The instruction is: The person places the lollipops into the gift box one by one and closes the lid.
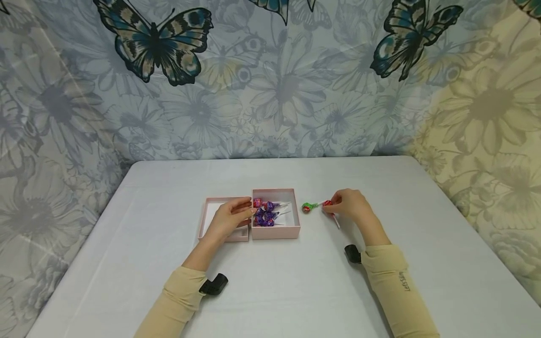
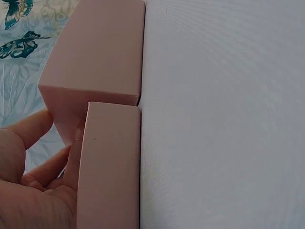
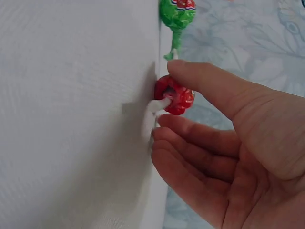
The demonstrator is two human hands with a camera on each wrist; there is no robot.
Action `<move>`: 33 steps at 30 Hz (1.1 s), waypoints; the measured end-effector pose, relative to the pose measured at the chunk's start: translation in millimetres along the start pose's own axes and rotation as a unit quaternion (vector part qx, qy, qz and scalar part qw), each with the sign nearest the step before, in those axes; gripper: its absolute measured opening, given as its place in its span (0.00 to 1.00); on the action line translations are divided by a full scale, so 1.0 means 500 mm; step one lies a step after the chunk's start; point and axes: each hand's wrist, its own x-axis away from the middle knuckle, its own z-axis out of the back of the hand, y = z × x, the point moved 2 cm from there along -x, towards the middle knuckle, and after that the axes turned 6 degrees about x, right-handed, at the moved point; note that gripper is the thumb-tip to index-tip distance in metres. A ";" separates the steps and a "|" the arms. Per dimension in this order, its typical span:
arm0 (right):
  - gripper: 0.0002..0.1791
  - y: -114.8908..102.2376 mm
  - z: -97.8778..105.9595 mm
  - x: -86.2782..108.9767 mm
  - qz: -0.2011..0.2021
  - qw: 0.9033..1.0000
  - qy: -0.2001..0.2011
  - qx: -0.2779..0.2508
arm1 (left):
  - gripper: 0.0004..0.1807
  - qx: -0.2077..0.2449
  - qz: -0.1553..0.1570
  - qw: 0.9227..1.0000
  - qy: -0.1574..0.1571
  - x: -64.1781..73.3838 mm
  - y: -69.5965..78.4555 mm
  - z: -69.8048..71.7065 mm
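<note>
My right hand (image 1: pixel 352 206) pinches a red-wrapped lollipop (image 3: pixel 180 101) between thumb and fingers, close over the table, its white stick pointing toward me. Just left of it lies a green-and-red lollipop (image 1: pixel 307 207) on the tabletop. A pink box (image 1: pixel 276 233) holds several purple and red lollipops (image 1: pixel 264 218), heads to the left and sticks to the right. With extended fingers, my left hand (image 1: pixel 226 219) touches the box's left side, reaching over a shallow pink lid (image 2: pixel 109 167) that lies right beside the box. Part of the lid is hidden under that hand.
The white table (image 1: pixel 274 291) carries all of these things. Behind it hangs a floral and butterfly cloth (image 1: pixel 270 94). Black wrist cameras (image 1: pixel 214 284) stick out from both cream sleeves (image 1: pixel 393 281), low above the table.
</note>
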 end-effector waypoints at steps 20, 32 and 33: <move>0.23 -0.013 0.024 -0.004 0.035 0.993 0.058 -0.099 | 0.27 0.000 0.003 1.000 0.003 0.001 0.006 0.001; 0.28 -0.040 0.024 0.004 0.051 0.945 0.031 -0.322 | 0.27 0.002 0.003 1.000 0.000 -0.002 -0.002 0.002; 0.27 -0.043 0.023 0.006 0.054 0.939 0.027 -0.339 | 0.27 0.003 0.003 1.000 0.000 -0.003 -0.002 0.001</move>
